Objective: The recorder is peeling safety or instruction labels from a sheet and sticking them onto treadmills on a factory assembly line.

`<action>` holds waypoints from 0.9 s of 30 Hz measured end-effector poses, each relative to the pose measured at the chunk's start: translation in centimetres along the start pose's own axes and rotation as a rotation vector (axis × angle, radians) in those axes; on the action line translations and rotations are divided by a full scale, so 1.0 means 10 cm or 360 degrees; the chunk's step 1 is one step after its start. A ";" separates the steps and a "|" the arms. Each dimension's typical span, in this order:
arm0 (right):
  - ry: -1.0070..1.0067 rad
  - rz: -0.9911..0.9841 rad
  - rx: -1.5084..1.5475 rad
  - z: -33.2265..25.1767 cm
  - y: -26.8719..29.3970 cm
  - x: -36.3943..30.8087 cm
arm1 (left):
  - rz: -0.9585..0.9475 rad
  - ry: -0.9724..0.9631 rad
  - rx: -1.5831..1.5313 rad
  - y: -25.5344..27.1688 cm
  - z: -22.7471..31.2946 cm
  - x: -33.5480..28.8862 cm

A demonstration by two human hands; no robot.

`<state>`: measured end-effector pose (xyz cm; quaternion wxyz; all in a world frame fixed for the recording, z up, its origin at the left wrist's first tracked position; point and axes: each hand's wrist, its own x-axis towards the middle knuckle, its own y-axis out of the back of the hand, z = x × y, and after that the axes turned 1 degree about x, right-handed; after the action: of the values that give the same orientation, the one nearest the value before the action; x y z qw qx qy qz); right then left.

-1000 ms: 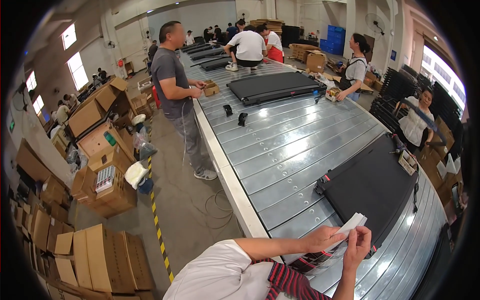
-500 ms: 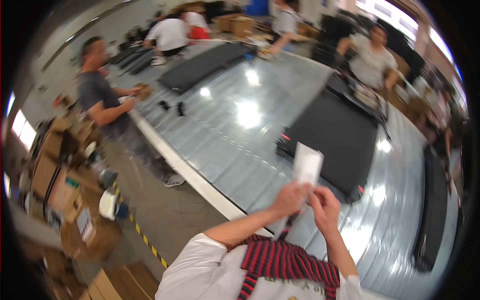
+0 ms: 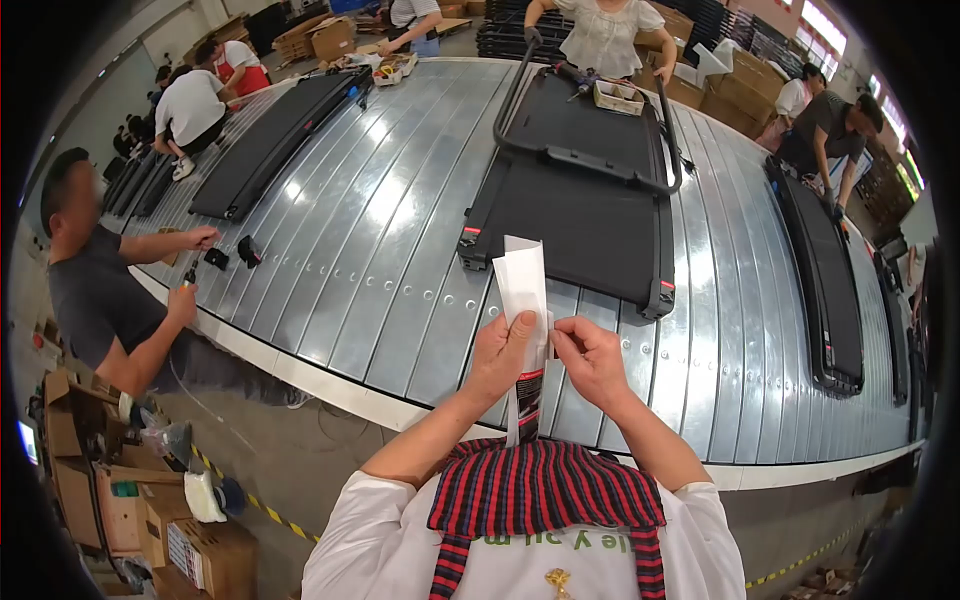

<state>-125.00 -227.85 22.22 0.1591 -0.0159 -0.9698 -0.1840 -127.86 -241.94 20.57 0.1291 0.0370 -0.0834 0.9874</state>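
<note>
In front of my chest, my left hand (image 3: 500, 352) is closed around a bundle of long white paper strips (image 3: 522, 285), its thumb lying across the front. The upper ends fan slightly apart. Below the fist hangs a black and red printed label strip (image 3: 528, 405), just above a striped red and black apron (image 3: 550, 490). My right hand (image 3: 592, 365) is closed in a pinch at the right edge of the bundle; a small pale piece shows at its fingertips. Beyond the hands, a black treadmill (image 3: 560, 235) lies flat on the metal table (image 3: 390, 290).
Across the table a person holds the treadmill's black handlebar frame (image 3: 600, 172). A parts box (image 3: 620, 97) and a power tool lie on the treadmill. More treadmill decks (image 3: 815, 280) lie right and far left. Another person works at left, near cardboard boxes (image 3: 205, 550).
My view has swung to the right and settled. The handlebar frame now spans the treadmill. Both hands remain on the paper strips, which now show fanned ends and the printed label below.
</note>
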 end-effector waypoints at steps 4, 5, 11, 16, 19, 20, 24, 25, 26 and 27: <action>-0.0180 0.0284 0.0250 0.11 0.06 0.08 | 0.0139 -0.0092 0.0067 0.23 -0.07 0.17; -0.0231 0.0431 0.0398 0.08 0.10 0.12 | 0.0180 -0.0138 0.0210 0.32 -0.05 0.24; 0.0686 0.0503 -0.1057 -0.23 -0.12 0.27 | -0.0341 0.0125 0.0279 0.31 -0.24 0.51; 0.0534 0.0081 -0.1105 -0.34 -0.31 0.19 | -0.0436 -0.0394 0.0187 0.29 -0.32 0.61; 0.0518 -0.0027 -0.1003 -0.41 -0.30 0.16 | -0.0568 0.0032 -0.0053 0.35 -0.25 0.63; 0.0593 -0.0133 -0.1020 -0.43 -0.32 0.15 | -0.0556 0.0030 -0.0056 0.37 -0.28 0.64; 0.0704 -0.0246 -0.0894 -0.47 -0.43 0.11 | -0.0398 0.0049 0.0106 0.38 -0.25 0.59; 0.0599 -0.0119 -0.0887 -0.50 -0.41 0.10 | -0.0379 -0.0011 0.0166 0.39 -0.26 0.56; 0.0610 -0.0135 -0.0871 -0.53 -0.37 0.11 | -0.0359 -0.0069 0.0229 0.39 -0.26 0.53; 0.0662 -0.0054 -0.0858 -0.55 -0.31 0.12 | -0.0335 -0.0066 0.0238 0.39 -0.24 0.49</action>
<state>-124.77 -232.76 26.33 0.3403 -0.0033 -0.8333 -0.4357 -133.72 -243.97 18.06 0.2272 0.0754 -0.0077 0.9709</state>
